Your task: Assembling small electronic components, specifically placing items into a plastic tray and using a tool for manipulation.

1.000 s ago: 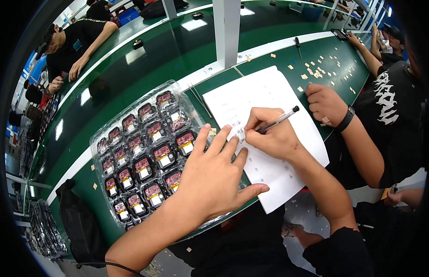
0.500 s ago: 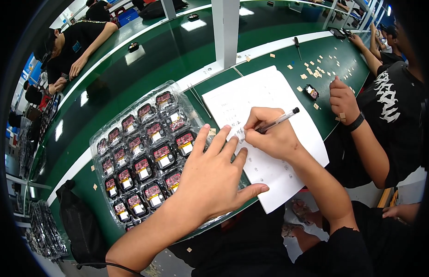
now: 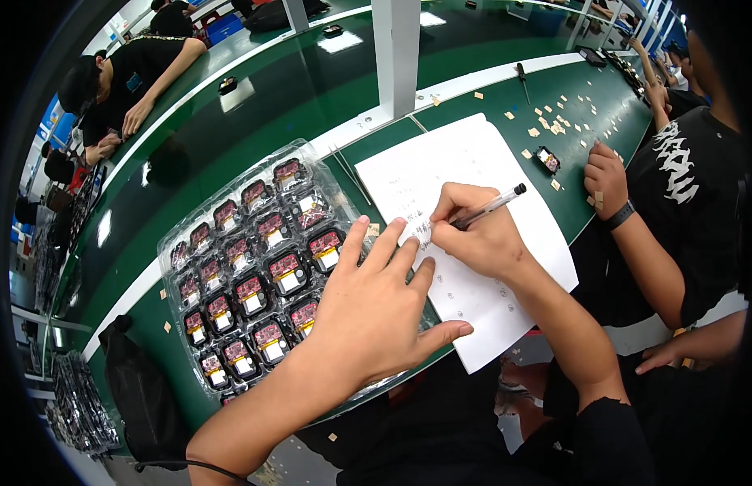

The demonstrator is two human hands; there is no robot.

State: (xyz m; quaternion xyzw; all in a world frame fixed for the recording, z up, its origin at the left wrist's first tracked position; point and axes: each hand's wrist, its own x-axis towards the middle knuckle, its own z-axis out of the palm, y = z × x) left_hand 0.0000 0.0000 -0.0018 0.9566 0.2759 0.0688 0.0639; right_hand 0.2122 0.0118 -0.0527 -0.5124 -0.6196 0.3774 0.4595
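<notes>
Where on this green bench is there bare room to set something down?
Bare green lies beyond the tray and paper, around the white post. Crowded: right of the paper, where small chips lie scattered by a co-worker's hand.

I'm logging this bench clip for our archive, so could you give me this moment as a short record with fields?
Left hand: flat, fingers spread, lying across the near right part of the clear plastic tray and the sheet's edge
Right hand: holds a pen, tip on the white paper sheet
Tray contents: rows of small dark parts with red and white faces
Surface: green workbench, small tan chips scattered
Nearby: a co-worker's hand beside a single small part
</notes>
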